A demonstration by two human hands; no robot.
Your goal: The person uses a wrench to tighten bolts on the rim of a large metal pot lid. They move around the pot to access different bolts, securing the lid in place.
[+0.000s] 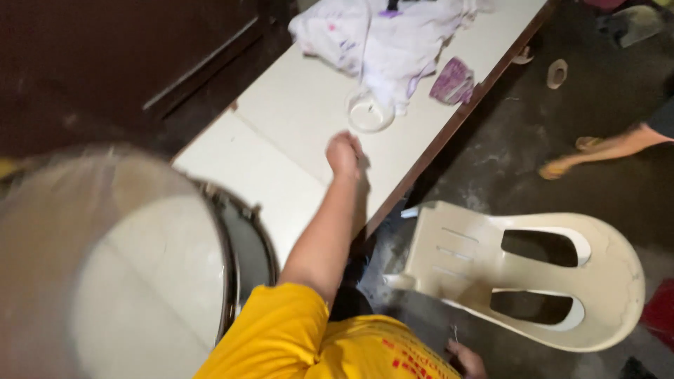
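My left hand (345, 154) is stretched out over the white table (281, 140) and closed in a fist; nothing shows inside it. Just beyond the fist lies a clear plastic ring-shaped lid (370, 112), not touched. Past that sits a crumpled white cloth with purple marks (386, 35) and a small purple-and-white bundle (453, 81) near the table's right edge. My right hand (467, 358) is low at the bottom edge, beside my yellow shirt (330, 347), only partly visible, so its grip is unclear.
A cream plastic chair (526, 274) lies tipped on the dark floor to the right of the table. A blurred pale round container (105, 267) with a metal-rimmed basin (249, 238) fills the lower left. Another person's leg and sandalled foot (597, 149) are at right, with loose slippers (557, 72) beyond.
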